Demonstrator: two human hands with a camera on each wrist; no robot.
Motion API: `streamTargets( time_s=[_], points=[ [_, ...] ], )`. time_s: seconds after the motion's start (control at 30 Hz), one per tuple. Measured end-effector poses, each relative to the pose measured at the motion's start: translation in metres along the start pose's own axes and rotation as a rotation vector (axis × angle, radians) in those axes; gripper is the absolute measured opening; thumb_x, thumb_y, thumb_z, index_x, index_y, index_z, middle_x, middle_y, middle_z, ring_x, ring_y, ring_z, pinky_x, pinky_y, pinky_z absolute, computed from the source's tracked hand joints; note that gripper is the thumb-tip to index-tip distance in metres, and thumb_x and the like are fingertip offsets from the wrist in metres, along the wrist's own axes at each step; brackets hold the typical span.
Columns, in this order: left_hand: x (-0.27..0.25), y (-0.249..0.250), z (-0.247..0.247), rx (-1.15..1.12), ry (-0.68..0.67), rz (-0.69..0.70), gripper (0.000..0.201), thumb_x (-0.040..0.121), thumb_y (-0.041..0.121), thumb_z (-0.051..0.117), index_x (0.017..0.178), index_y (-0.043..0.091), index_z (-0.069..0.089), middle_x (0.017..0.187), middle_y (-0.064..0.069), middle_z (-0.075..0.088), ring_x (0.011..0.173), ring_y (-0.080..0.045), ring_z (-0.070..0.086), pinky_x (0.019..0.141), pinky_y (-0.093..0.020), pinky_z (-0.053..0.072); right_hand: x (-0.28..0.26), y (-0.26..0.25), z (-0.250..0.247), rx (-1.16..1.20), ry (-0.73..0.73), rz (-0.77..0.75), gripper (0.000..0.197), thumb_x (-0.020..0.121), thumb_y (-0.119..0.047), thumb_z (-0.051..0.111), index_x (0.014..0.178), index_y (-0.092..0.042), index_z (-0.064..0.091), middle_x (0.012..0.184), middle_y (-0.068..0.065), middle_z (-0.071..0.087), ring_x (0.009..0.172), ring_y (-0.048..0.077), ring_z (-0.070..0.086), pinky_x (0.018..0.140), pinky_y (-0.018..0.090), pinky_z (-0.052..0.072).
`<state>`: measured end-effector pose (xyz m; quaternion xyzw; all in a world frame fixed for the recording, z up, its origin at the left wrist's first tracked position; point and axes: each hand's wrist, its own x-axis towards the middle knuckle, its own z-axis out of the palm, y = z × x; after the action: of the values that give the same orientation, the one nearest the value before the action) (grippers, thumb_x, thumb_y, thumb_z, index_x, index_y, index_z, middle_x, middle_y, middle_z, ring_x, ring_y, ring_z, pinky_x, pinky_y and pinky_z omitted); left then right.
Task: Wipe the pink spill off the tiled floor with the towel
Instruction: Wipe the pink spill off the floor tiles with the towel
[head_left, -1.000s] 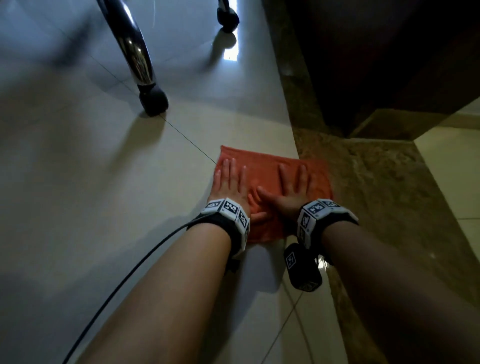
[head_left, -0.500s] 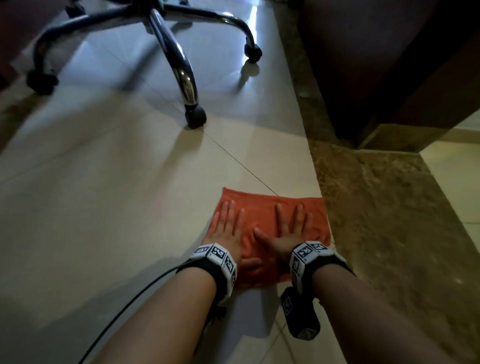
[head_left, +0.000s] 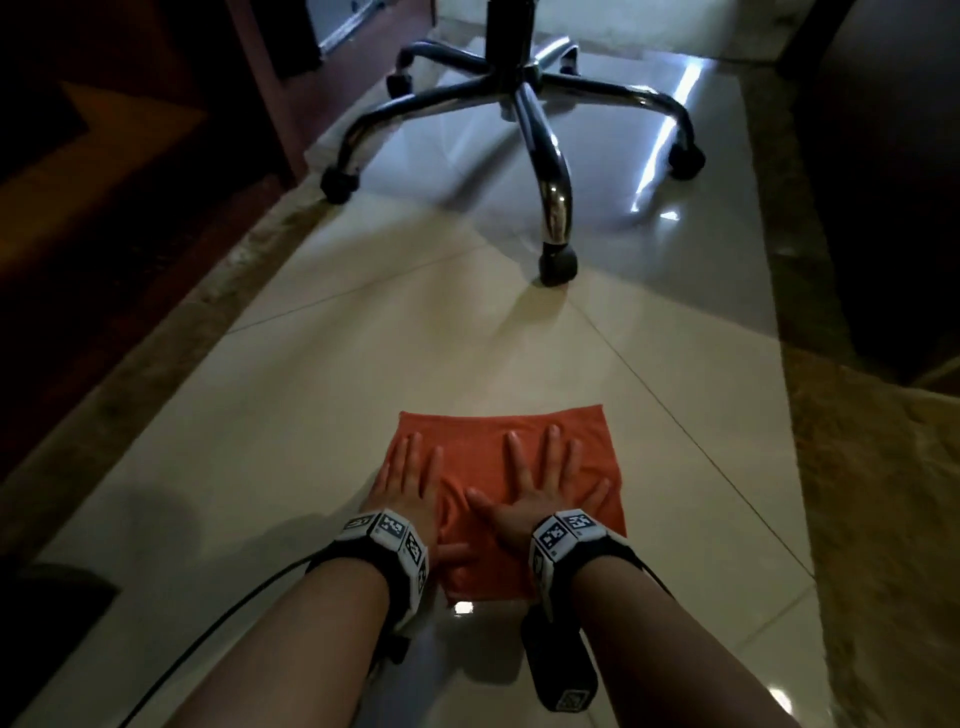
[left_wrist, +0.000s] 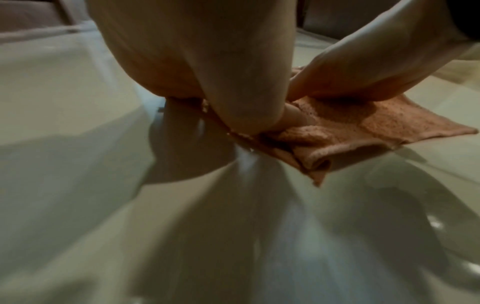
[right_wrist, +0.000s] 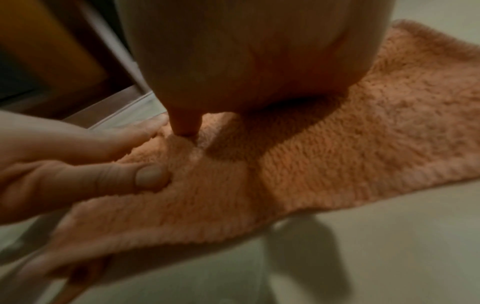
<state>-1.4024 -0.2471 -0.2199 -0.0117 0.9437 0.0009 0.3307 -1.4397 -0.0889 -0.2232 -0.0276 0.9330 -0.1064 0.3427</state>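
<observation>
An orange towel (head_left: 483, 457) lies flat on the cream tiled floor (head_left: 322, 395). My left hand (head_left: 410, 478) presses on its left side with straight fingers, thumb out toward the middle. My right hand (head_left: 540, 483) presses flat on the right half, fingers spread. The left wrist view shows the towel (left_wrist: 363, 127) bunched near its front corner under my palm (left_wrist: 207, 72). In the right wrist view the towel (right_wrist: 363, 148) spreads under my palm (right_wrist: 259, 57), the left thumb beside it. No pink spill shows anywhere; what lies under the towel is hidden.
An office chair's chrome star base (head_left: 545, 156) stands ahead, its nearest caster (head_left: 557, 265) a short way beyond the towel. Dark wooden furniture (head_left: 260, 93) stands at the left and a dark cabinet (head_left: 883, 182) at the right. A brown marble strip (head_left: 872, 519) borders the tiles on the right.
Both hands have pulled the towel back toward me across the tiles, away from the chair caster. The view has tilted up, so the whole chair base now shows.
</observation>
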Motion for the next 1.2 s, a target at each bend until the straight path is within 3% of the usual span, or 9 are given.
streamTargets(
  time_s=[0.2, 0.43, 0.67, 0.83, 0.97, 1.03, 1.2],
  points=[
    [-0.020, -0.025, 0.009, -0.068, -0.030, -0.156, 0.126, 0.074, 0.077, 0.051, 0.148, 0.008, -0.024, 0.150, -0.019, -0.035, 0.142, -0.034, -0.028, 0.120, -0.045, -0.003, 0.001, -0.033, 0.004, -0.106, -0.018, -0.127, 0.094, 0.077, -0.085, 0.033, 0.146, -0.049, -0.020, 0.148, 0.001, -0.046, 0.136, 0.028, -0.041, 0.104, 0.064, -0.023],
    [-0.026, -0.018, 0.001, -0.094, -0.043, -0.213, 0.125, 0.075, 0.073, 0.055, 0.149, 0.006, -0.021, 0.152, -0.021, -0.030, 0.142, -0.036, -0.025, 0.120, -0.046, -0.001, 0.002, -0.037, -0.002, -0.132, -0.052, -0.156, 0.093, 0.078, -0.083, 0.035, 0.144, -0.050, -0.021, 0.147, -0.001, -0.047, 0.137, 0.028, -0.040, 0.103, 0.065, -0.021],
    [-0.021, -0.027, 0.001, 0.010, 0.114, -0.011, 0.125, 0.072, 0.073, 0.057, 0.150, 0.010, -0.018, 0.153, -0.017, -0.032, 0.143, -0.031, -0.026, 0.120, -0.045, -0.004, -0.004, -0.035, 0.000, -0.126, 0.021, -0.173, 0.076, 0.091, -0.072, 0.016, 0.145, -0.040, -0.026, 0.149, 0.007, -0.044, 0.138, 0.030, -0.038, 0.105, 0.064, -0.021],
    [-0.010, -0.026, -0.008, 0.043, 0.110, 0.077, 0.126, 0.074, 0.070, 0.058, 0.148, 0.006, -0.022, 0.151, -0.018, -0.034, 0.143, -0.030, -0.026, 0.121, -0.041, -0.002, -0.007, -0.034, 0.003, 0.019, 0.004, 0.016, 0.090, 0.088, -0.074, 0.025, 0.148, -0.030, -0.026, 0.147, 0.011, -0.045, 0.136, 0.031, -0.040, 0.108, 0.066, -0.016],
    [0.003, -0.024, -0.008, 0.037, 0.088, 0.096, 0.131, 0.072, 0.072, 0.059, 0.146, 0.005, -0.025, 0.148, -0.019, -0.038, 0.140, -0.031, -0.031, 0.117, -0.039, -0.010, 0.000, -0.025, -0.002, -0.013, -0.035, 0.055, 0.094, 0.080, -0.083, 0.024, 0.144, -0.039, -0.029, 0.141, 0.002, -0.052, 0.135, 0.023, -0.042, 0.104, 0.066, -0.017],
    [0.012, -0.028, -0.007, 0.041, 0.117, 0.103, 0.134, 0.069, 0.076, 0.057, 0.145, 0.004, -0.026, 0.144, -0.019, -0.042, 0.140, -0.032, -0.032, 0.115, -0.040, -0.014, 0.006, -0.026, -0.008, -0.018, -0.024, 0.069, 0.097, 0.077, -0.086, 0.024, 0.144, -0.040, -0.028, 0.138, 0.000, -0.053, 0.136, 0.022, -0.041, 0.106, 0.062, -0.021],
    [0.047, -0.049, -0.020, -0.038, 0.167, 0.119, 0.135, 0.066, 0.081, 0.053, 0.146, 0.006, -0.027, 0.148, -0.019, -0.038, 0.138, -0.030, -0.035, 0.118, -0.042, -0.014, 0.042, -0.044, -0.036, -0.079, 0.006, 0.073, 0.100, 0.074, -0.090, 0.023, 0.146, -0.040, -0.025, 0.147, 0.001, -0.046, 0.138, 0.021, -0.038, 0.106, 0.054, -0.027]
  ],
)
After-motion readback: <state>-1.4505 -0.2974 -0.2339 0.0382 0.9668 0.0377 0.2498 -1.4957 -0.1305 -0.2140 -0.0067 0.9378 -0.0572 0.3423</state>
